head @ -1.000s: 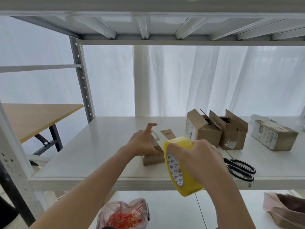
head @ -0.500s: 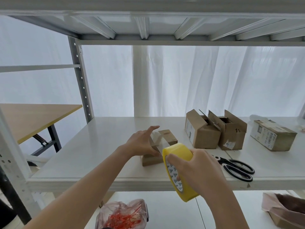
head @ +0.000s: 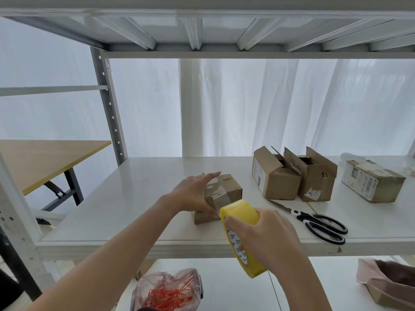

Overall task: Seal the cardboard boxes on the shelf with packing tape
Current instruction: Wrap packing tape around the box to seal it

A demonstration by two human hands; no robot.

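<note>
Taping small box at front centre of white shelf.
Presses left hand flat on box top, fingers straight, thumb down the near face. Grips yellow tape roll in right hand, fingers curled round its rim, just in front of box; clear tape across box top. Further right on same shelf: open box, second open box, sealed box, scissors.

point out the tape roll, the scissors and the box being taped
tape roll (head: 240, 212): head view, yellow outer band
scissors (head: 296, 213): head view, at the pivot
box being taped (head: 234, 187): head view, bare cardboard beside tape
</note>
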